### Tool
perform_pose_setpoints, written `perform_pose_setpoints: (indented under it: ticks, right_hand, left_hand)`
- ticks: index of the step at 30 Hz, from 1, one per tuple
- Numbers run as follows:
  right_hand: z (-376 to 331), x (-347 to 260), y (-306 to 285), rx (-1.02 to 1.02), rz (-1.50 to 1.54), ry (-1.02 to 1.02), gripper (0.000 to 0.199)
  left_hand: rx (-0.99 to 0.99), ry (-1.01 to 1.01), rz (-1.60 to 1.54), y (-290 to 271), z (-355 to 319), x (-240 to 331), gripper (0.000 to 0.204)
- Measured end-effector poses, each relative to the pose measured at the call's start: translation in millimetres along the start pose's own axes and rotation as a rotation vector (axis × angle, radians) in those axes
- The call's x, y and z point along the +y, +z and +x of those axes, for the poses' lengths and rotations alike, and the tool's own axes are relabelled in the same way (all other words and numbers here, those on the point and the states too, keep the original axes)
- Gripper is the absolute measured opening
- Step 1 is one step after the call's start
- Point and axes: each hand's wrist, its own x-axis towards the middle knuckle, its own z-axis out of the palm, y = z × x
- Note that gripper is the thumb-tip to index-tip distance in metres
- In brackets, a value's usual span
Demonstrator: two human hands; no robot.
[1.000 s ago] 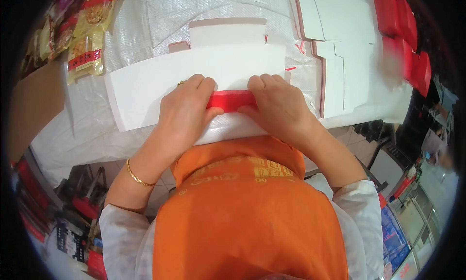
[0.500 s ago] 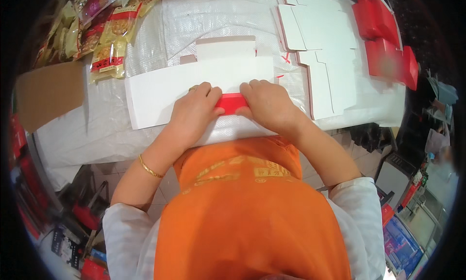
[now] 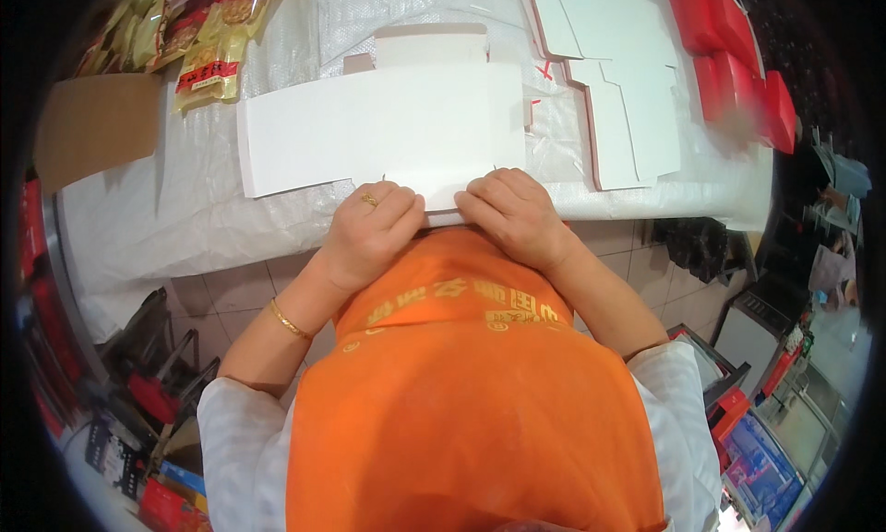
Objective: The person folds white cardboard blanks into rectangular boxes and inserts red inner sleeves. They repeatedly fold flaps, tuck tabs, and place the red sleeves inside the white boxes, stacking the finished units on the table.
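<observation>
A flat, unfolded white cardboard box blank [image 3: 415,117] lies in front of me, its near edge at the table's front. My left hand [image 3: 377,229], with a ring on one finger, is closed on the near flap at its left. Opposite it, my right hand [image 3: 513,220] grips the same flap at its right, fingers curled over the edge. Between the two hands the flap's white inner side shows. My thumbs are mostly hidden beneath. The blank's far flap stands tilted up a little, and a long panel stretches to the left.
More flat white box blanks [image 3: 628,117] are stacked at the right. Beyond them stand folded red boxes [image 3: 724,34]. Yellow snack packets [image 3: 210,71] pile up at the far left, near a brown cardboard piece [image 3: 100,126]. White woven sheeting [image 3: 148,218] covers the table.
Both hands have come nearer to my body with the near flap. Its red outer side, visible between them before, no longer shows; the white inner side does. The view has also shifted slightly.
</observation>
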Motion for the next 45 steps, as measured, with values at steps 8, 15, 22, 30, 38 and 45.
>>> perform_pose_setpoints:
  ticks: [8, 15, 22, 30, 38, 45]
  right_hand:
    - [-4, 1, 5, -0.092, 0.065, 0.108, 0.011]
    - [31, 5, -9, -0.305, 0.23, 0.503, 0.01]
    - [71, 16, -19, -0.7, 0.187, 0.714, 0.017]
    - [78, 24, -17, -0.787, 0.167, 0.641, 0.021]
    - [24, 15, -15, -0.35, 0.199, 0.317, 0.022]
    - [12, 9, -6, -0.114, 0.321, 0.294, 0.01]
  left_hand:
    - [-0.099, -0.137, -0.021, 10, -7, 4, 0.019]
    - [-0.207, -0.429, -0.176, 4, 12, -10, 0.009]
    - [-0.483, -0.664, -0.212, 1, 43, -19, 0.023]
    - [-0.545, -0.7, -0.12, -5, 55, -20, 0.036]
    - [-0.389, -0.395, 0.011, 3, 39, -16, 0.034]
    - [-0.054, -0.158, 0.002, 40, 30, 4, 0.021]
